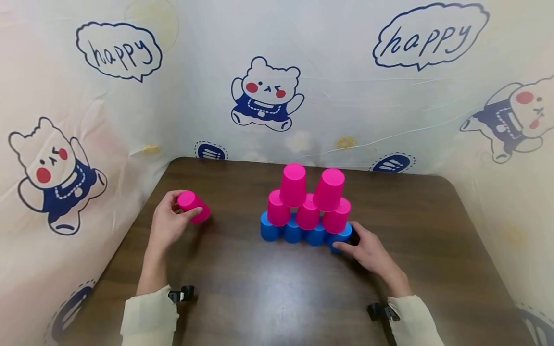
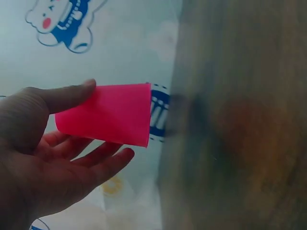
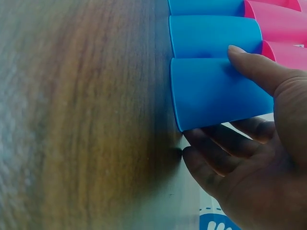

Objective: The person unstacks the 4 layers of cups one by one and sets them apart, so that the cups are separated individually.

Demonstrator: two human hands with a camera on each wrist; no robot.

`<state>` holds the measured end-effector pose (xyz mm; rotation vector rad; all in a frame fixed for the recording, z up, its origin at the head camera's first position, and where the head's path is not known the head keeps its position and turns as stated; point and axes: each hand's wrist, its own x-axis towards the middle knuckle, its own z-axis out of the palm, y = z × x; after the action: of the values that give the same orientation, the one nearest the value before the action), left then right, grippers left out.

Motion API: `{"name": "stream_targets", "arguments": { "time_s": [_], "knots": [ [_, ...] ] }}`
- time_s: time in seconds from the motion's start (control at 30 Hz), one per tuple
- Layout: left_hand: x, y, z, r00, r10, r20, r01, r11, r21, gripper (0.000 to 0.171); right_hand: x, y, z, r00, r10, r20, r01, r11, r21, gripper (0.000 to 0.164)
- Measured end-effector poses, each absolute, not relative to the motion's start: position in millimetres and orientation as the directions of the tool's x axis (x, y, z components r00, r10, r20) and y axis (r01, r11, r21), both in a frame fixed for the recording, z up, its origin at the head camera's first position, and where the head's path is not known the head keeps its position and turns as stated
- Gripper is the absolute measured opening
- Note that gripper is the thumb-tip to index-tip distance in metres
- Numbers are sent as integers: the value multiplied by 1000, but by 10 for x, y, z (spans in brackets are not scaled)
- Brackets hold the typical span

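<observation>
My left hand (image 1: 168,220) holds a pink cup (image 1: 195,206) over the left part of the table, its thumb on one side and fingers on the other. In the left wrist view that pink cup (image 2: 108,115) lies sideways in the hand. A tiered stack of upside-down cups stands right of centre: several blue cups (image 1: 293,233) in the bottom row, three pink cups (image 1: 308,214) above, two pink cups (image 1: 293,185) on top. My right hand (image 1: 368,247) grips the blue cup (image 3: 216,93) at the row's right end, thumb in front and fingers behind.
The brown wooden table (image 1: 242,288) reaches back to a pale cloth (image 1: 337,110) printed with bears, which also hangs at both sides. Black wrist straps (image 1: 182,293) sit at the cream sleeves (image 1: 149,317).
</observation>
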<state>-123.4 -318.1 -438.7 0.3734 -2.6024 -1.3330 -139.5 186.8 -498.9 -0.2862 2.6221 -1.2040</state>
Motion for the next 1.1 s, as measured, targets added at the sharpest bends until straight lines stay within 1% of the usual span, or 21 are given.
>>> {"name": "stream_targets", "arguments": {
  "time_s": [0.23,0.43,0.9,1.0,1.1],
  "knots": [
    [-1316,-3317,-4587,-952,-306,-20,-199,566,800,64,-1398,1885,-4994,-950,-278,-143,-73,640,-765,70],
    [-1365,-3358,-4691,-956,-288,-56,-219,575,788,63,-1402,1896,-4997,-952,-272,-144,-68,642,-763,69],
    [-1418,-3372,-4702,-950,-288,-118,-268,563,782,70,-1412,1890,-4999,-954,-263,-146,-59,640,-766,68],
    [-1431,-3366,-4712,-951,-285,-116,-264,564,782,74,-1411,1890,-5004,-954,-262,-143,-60,638,-767,67],
    [-1436,-3346,-4682,-953,-283,-109,-259,570,780,86,-1411,1890,-5007,-954,-264,-140,-63,635,-770,68]
  ]
}}
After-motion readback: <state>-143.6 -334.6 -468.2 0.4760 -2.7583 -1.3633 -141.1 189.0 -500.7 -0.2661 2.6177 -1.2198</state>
